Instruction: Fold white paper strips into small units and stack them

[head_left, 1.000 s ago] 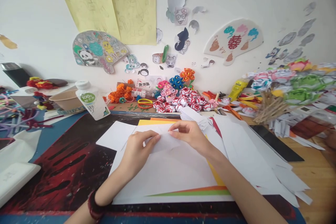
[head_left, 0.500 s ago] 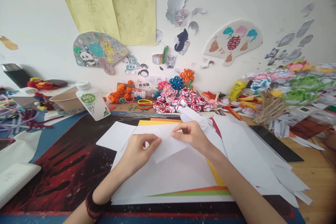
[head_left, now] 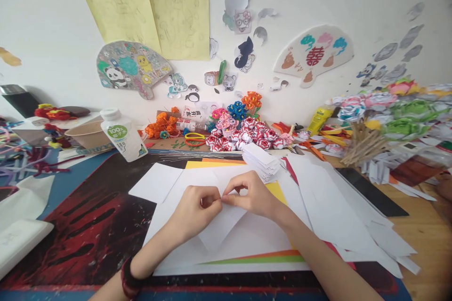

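Observation:
A small white sheet of paper (head_left: 219,228) is held by both hands over a pile of larger sheets. My left hand (head_left: 197,207) pinches its upper edge between thumb and index finger. Just beside it, my right hand (head_left: 252,196) pinches the same edge, and the fingertips almost touch. The paper hangs tilted toward me, and part of its top is hidden behind the fingers. Under the hands lies a large white sheet (head_left: 176,256), with orange and green sheets (head_left: 275,258) showing below it. To the left rests a loose white paper piece (head_left: 155,182).
Small white papers (head_left: 262,162) are stacked behind my right hand. More white sheets (head_left: 335,207) fan out on the right, beside a black flat board (head_left: 372,193). A white bottle (head_left: 123,136), red-and-white paper flowers (head_left: 247,136) and a yellow bottle (head_left: 319,120) stand along the wall.
Both hands have come closer together and lower, toward me, bringing the small paper with them. The fingertips now nearly meet, and some yellow paper shows behind my right hand.

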A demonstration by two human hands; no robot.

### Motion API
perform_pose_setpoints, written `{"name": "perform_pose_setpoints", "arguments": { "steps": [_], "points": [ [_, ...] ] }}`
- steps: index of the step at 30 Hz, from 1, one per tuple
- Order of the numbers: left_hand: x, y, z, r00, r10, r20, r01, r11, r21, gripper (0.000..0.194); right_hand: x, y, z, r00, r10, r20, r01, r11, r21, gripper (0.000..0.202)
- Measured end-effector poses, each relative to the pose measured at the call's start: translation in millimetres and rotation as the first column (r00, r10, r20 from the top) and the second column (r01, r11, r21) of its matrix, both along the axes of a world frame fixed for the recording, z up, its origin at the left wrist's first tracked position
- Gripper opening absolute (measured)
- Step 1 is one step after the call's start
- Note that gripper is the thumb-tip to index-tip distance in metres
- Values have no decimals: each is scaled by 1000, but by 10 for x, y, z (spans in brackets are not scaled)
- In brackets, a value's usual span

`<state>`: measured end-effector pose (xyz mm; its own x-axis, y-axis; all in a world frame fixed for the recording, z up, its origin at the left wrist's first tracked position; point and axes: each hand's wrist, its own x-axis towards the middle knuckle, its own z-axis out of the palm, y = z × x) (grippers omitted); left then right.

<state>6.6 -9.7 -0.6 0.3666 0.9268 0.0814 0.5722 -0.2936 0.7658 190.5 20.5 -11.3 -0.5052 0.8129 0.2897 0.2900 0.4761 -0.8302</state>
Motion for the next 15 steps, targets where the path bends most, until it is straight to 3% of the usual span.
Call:
{"name": "perform_pose_setpoints", "arguments": {
  "steps": [8,15],
  "points": [
    [-25,38,-12,999,2,-47,-1,1000,10,18,70,47,38,1000,-15,-14,15,1000,15,9],
    [-96,54,28,993,32,-114,-30,999,21,18,215,148,62,992,-104,-70,102,994,-29,8]
  ]
}}
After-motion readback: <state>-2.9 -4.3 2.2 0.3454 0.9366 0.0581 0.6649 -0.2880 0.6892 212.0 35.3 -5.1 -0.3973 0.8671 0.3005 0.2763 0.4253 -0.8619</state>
